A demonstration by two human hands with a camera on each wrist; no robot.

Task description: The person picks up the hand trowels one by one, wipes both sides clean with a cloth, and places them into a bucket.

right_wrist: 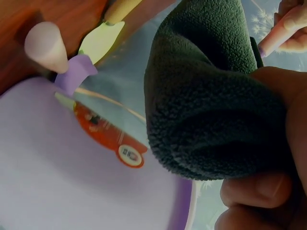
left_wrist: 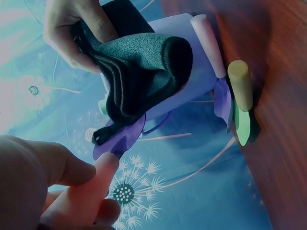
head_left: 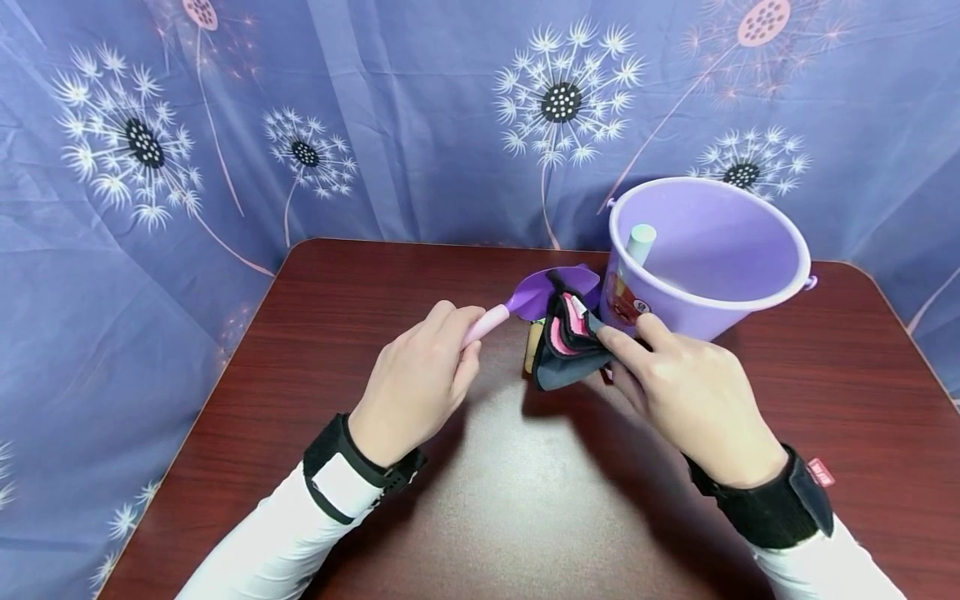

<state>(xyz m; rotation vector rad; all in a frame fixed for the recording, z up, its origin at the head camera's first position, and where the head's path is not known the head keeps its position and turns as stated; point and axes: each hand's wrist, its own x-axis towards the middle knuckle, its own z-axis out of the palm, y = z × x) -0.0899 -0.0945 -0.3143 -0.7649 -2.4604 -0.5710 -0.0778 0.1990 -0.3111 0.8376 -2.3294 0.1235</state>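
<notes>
My left hand [head_left: 416, 379] grips the pink handle of a toy trowel [head_left: 486, 325] with a purple blade. The blade is raised and lies against or just behind a folded dark grey cloth [head_left: 573, 371] with black edging and pink patches. My right hand [head_left: 686, 387] pinches that cloth between thumb and fingers, in front of the bucket. In the left wrist view a black strap of the cloth [left_wrist: 139, 62] hangs over the trowel blade [left_wrist: 125, 140]. Whether strap and blade touch, I cannot tell.
A lilac bucket [head_left: 675, 310] with a red label stands at the back right, a pale green handle [head_left: 641, 242] showing inside its rim. Beside it are a pink-handled purple tool [left_wrist: 208, 45] and a yellow-handled green tool [left_wrist: 241, 86]. A flowered curtain [head_left: 420, 125] hangs behind the table.
</notes>
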